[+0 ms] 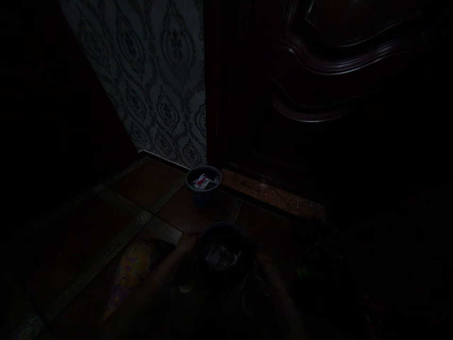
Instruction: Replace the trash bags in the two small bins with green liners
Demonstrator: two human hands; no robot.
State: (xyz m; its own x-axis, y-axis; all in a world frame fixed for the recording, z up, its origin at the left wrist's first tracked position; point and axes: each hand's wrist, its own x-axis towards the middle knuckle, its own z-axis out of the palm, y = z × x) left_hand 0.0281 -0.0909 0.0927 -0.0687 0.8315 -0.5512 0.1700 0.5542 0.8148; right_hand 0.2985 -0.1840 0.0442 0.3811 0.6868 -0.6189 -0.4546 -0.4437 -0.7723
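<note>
The scene is very dark. A dark round bin (226,233) with pale crumpled rubbish inside is held low over the tiled floor. My left hand (187,243) grips its left side and my right hand (264,264) grips its right side. A smaller grey-blue bin (203,185) with red and white wrappers in it stands on the floor just beyond, at the foot of the wall.
A dark carved wooden door (318,94) fills the right side, with a stone threshold (272,193) below it. Patterned wallpaper (159,80) covers the wall behind. A yellow and purple patterned cloth (129,271) lies at the lower left. Brown floor tiles (106,226) spread leftward.
</note>
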